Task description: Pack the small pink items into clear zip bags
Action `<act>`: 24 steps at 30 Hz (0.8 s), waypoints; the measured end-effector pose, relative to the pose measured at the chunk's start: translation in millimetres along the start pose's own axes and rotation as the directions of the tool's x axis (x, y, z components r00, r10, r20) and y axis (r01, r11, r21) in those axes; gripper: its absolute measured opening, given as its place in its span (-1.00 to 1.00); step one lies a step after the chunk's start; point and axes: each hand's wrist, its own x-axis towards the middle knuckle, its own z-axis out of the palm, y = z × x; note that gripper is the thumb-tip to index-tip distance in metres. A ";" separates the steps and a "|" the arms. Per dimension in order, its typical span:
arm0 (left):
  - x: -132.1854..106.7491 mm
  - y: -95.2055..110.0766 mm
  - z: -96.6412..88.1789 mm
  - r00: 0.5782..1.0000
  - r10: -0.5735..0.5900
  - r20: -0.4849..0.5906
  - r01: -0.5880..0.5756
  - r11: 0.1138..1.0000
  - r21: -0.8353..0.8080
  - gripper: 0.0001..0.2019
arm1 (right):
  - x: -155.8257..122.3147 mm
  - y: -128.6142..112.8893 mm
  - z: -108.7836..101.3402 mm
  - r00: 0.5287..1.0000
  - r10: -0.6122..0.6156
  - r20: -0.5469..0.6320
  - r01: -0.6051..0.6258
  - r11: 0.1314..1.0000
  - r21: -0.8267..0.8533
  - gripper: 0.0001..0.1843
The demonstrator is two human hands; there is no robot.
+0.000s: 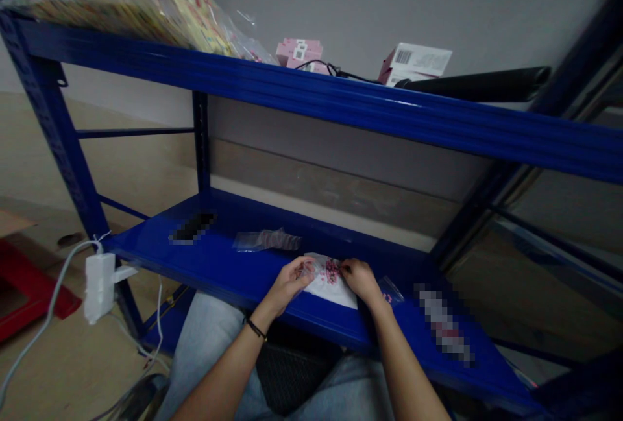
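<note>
A white cloth or sheet [327, 289] lies on the blue shelf with a pile of small pink and dark red beads [332, 271] on it. At the left side of the pile, my left hand [291, 283] is closed on a small clear plastic bag [306, 270] that seems to have some beads in it. My right hand [361, 280] is at the pile's right edge, its fingertips pinched together; whatever they hold is too small to see. Just right of that wrist lies another small clear bag [390, 290] with pink and purple pieces inside.
Behind my left hand a row of clear bags [272, 240] lies on the blue shelf [219, 268]. Blurred-out items lie at both ends. The upper shelf beam [311, 93] crosses above, carrying bagged packets, pink boxes [299, 51] and a black tube [481, 85]. A white power strip [100, 286] hangs at left.
</note>
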 end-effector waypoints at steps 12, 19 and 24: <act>0.5 0.5 0.6 1.000 0.015 0.023 -0.014 0.999 -0.047 -0.54 | 5.7 -10.6 -2.8 1.000 0.018 0.002 -0.018 0.999 -0.027 -0.75; 1.3 -5.0 0.4 1.000 0.013 0.008 -0.013 1.000 0.002 -0.54 | 2.8 -35.0 -43.8 0.996 -0.070 -0.062 0.084 0.958 0.275 -0.71; 2.1 -8.2 0.3 1.000 0.022 0.013 -0.021 0.999 -0.033 -0.55 | -8.9 -76.5 -68.1 0.960 -0.278 -0.004 0.235 0.803 0.547 -0.65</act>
